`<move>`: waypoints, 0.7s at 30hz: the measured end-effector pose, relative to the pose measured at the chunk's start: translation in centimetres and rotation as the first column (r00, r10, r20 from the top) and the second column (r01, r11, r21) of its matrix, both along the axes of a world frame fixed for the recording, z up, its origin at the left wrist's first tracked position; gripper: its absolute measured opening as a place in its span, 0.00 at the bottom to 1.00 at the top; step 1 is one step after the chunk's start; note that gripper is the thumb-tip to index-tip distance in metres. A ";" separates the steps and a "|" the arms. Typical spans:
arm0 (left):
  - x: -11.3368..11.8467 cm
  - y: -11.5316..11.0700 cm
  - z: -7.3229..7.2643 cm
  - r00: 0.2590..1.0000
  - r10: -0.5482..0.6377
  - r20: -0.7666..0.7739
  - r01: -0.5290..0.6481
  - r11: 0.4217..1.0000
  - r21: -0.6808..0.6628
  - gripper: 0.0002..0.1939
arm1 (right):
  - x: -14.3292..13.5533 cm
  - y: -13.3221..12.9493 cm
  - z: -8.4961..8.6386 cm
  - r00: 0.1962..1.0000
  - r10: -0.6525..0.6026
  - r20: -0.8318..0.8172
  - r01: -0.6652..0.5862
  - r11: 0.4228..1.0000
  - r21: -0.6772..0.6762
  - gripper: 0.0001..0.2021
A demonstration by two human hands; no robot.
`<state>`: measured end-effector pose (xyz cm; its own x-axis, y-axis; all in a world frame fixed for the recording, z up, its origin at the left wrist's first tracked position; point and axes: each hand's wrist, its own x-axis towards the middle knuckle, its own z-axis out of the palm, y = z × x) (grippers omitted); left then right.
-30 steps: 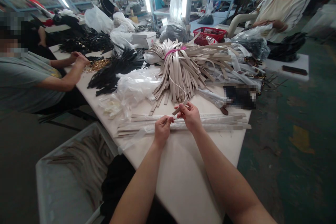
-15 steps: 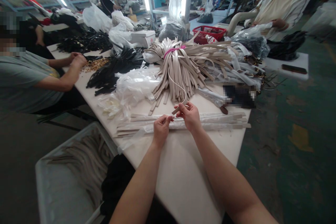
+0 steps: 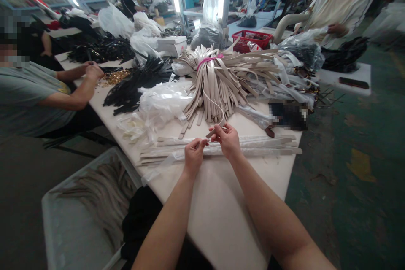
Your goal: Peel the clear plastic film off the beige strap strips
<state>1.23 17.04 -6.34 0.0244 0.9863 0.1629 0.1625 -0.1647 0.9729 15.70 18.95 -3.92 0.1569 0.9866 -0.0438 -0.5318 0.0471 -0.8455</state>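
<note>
Between the thumb and fingers of my right hand (image 3: 229,140) is the end of a beige strap (image 3: 210,134), which curves up into a large bundle of beige straps (image 3: 215,88) tied with a pink band (image 3: 209,60). My left hand (image 3: 193,154) is closed in a pinch just left of the strap's tip; whatever its fingertips hold is too small to make out. Under both hands, several flat beige straps in clear plastic sleeves (image 3: 262,145) lie across the table.
On the left, crumpled clear plastic (image 3: 164,100) and black straps (image 3: 139,82) cover the table (image 3: 228,206). A white bin (image 3: 68,230) with beige straps stands low at left. Co-workers sit left and stand right. A red basket (image 3: 253,40) is at the back.
My hands stay almost in place on the strap end. The co-worker's hands at left have shifted slightly.
</note>
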 end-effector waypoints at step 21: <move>-0.1 0.1 -0.2 1.000 0.018 0.017 -0.018 1.000 -0.015 0.20 | -0.2 0.0 -0.1 1.000 -0.029 0.009 0.029 1.000 -0.010 0.18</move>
<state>1.09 17.19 -6.59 0.0037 0.9890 0.1482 0.1489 -0.1471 0.9779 15.47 18.91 -4.01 0.1862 0.9811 -0.0522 -0.5224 0.0539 -0.8510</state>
